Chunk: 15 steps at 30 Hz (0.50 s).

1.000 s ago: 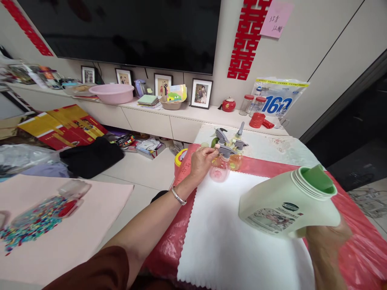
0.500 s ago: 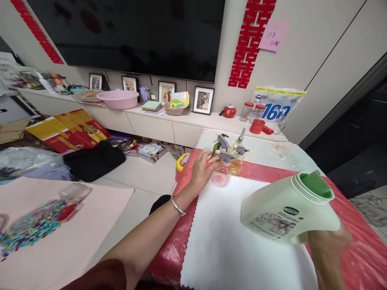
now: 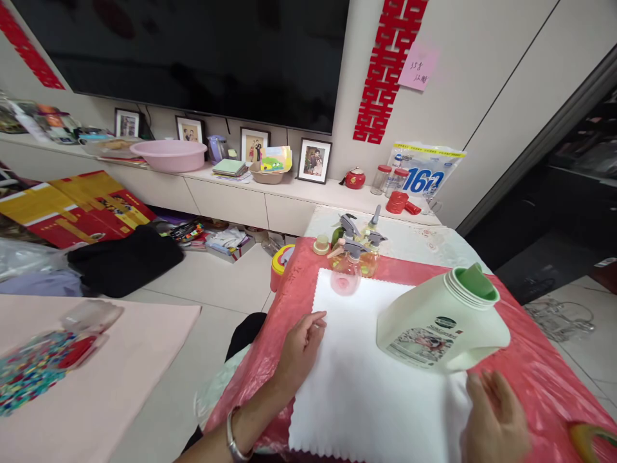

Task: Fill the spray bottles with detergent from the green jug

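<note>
Head view, 1 frame. Detergent jug lies tilted on the white cloth, centre right, green spout uncapped. Left hand rests on the cloth's left edge, fingers loosely curled and empty. Right hand, lower right, has fingers apart just below the jug. Judged: jug parked; any lift calls for a firm grasp, spout up.

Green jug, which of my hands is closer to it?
Right. The right hand is just below the jug, near its base. The left hand rests on the left edge of the white cloth, farther off.
</note>
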Available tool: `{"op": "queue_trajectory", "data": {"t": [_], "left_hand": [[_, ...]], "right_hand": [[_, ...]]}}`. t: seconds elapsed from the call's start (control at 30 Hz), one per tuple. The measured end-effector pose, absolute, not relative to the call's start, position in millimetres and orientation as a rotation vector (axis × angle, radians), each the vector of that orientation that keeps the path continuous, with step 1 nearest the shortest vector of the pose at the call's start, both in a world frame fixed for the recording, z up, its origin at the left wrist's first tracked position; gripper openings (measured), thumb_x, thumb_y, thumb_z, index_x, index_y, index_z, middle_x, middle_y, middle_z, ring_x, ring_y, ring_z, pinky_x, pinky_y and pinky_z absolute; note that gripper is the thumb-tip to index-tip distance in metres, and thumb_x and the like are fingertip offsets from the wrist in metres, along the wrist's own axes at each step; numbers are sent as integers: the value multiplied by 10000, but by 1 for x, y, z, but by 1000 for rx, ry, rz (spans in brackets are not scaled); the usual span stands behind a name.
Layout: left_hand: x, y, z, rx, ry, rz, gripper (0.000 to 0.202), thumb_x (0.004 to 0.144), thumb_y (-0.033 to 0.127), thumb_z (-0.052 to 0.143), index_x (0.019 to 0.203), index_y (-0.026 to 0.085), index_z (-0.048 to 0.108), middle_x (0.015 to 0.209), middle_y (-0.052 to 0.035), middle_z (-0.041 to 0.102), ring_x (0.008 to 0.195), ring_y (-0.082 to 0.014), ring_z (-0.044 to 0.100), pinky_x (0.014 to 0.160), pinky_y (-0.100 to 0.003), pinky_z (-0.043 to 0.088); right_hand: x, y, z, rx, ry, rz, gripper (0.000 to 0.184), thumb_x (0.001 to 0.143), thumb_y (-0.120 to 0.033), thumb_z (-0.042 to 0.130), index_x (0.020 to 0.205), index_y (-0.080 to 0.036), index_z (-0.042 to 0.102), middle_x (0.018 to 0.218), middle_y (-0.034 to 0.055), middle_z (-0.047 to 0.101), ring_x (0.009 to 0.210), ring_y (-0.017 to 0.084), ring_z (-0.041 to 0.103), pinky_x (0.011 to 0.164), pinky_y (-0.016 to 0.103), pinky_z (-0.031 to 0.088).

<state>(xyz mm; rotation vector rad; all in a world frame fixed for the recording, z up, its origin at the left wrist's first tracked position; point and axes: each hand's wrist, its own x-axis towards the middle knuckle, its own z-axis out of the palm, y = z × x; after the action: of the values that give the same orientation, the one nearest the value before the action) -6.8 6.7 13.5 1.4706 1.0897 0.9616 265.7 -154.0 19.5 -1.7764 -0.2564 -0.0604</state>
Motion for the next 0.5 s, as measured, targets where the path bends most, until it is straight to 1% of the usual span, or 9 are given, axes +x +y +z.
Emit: {"op": "queue_trajectory", "data": {"t": [0.03, 0.07, 0.13, 0.23, 0.37, 0.43, 0.5], "left_hand": [[-9, 2, 14, 1443, 1076, 940, 391, 928, 407, 512, 1201, 198, 698, 1007, -64, 719, 817, -192, 663, 791, -342, 550], [-10, -1, 14, 1427, 1063, 923, 402, 941, 421, 491, 1204, 196, 696, 990, -64, 722, 821, -194, 667, 798, -344, 549], [-10, -5, 17, 1417, 1047, 899, 412, 959, 441, 464, 1197, 195, 694, 939, -57, 723, 803, -192, 660, 790, -341, 542], [-6, -13, 20, 1411, 997, 865, 411, 966, 460, 463, 1176, 193, 693, 886, -51, 715, 789, -191, 650, 763, -329, 528], [-1, -25, 16, 1446, 916, 814, 372, 959, 480, 498, 1077, 196, 709, 802, -34, 697, 777, -191, 644, 755, -315, 504], [-2, -29, 13, 1456, 914, 792, 354, 954, 479, 506, 1007, 196, 711, 759, -26, 685, 760, -189, 641, 745, -308, 491], [-4, -29, 13, 1439, 917, 780, 359, 944, 495, 515, 948, 193, 708, 724, -18, 671, 737, -184, 634, 730, -300, 480]], "right_hand": [[248, -159, 11, -1621, -124, -70, 697, 688, -606, 809, 1206, -160, 667, 1210, 137, 626, 946, 252, 637, 623, 288, 502], [231, -162, 3, -1576, -82, -60, 704, 729, -626, 792, 1238, -159, 656, 1208, 147, 624, 882, 230, 641, 598, 286, 507], [201, -164, -9, -1547, -99, 8, 684, 752, -637, 785, 1214, -147, 662, 1119, 136, 644, 786, 198, 632, 576, 271, 510], [166, -156, -13, -1582, -303, 216, 647, 790, -636, 789, 1174, -129, 675, 956, 91, 648, 764, 168, 616, 613, 229, 504], [133, -134, -11, -1558, -645, 464, 567, 921, -659, 654, 1107, -124, 677, 862, 57, 610, 769, 137, 586, 678, 203, 500], [123, -125, -10, -1553, -772, 572, 559, 947, -669, 609, 1033, -122, 692, 843, 58, 604, 739, 134, 572, 658, 203, 489], [119, -120, -8, -1550, -866, 652, 568, 940, -678, 609, 962, -119, 707, 814, 61, 601, 708, 134, 557, 632, 205, 473]]}}
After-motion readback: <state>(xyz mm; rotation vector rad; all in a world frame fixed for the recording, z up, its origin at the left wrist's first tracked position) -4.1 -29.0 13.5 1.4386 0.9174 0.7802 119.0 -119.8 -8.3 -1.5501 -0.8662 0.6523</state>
